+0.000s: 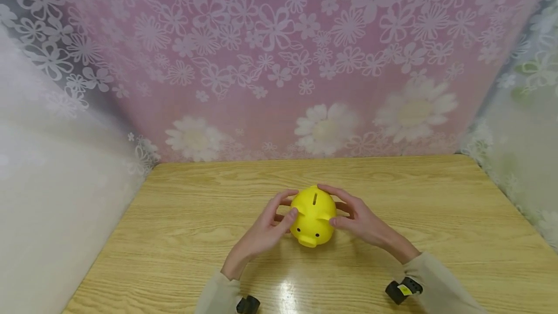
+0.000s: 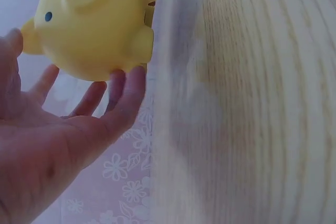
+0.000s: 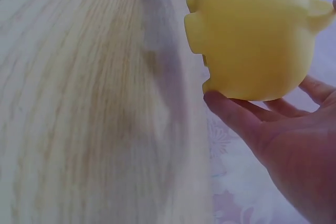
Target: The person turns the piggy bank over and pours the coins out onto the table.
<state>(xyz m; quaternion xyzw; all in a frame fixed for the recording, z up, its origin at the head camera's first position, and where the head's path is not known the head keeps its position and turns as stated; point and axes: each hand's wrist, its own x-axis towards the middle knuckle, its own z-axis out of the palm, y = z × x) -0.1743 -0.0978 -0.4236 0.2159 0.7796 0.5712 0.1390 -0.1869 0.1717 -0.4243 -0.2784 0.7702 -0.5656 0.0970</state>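
A yellow piggy bank is held between both hands over the middle of the wooden table. Its snout points toward the person, and the coin slot shows on top. My left hand grips its left side, thumb by the ear and fingers spread along the body. On the opposite side my right hand grips it, thumb at the other ear and a finger reaching over the back. The wrist views show the stubby feet close to the tabletop, with fingertips under and around the rounded body.
A pink curtain with white flowers hangs behind the table's far edge. Pale flowered cloth stands along the left side, and another such cloth along the right. Black wrist straps sit at the sleeves.
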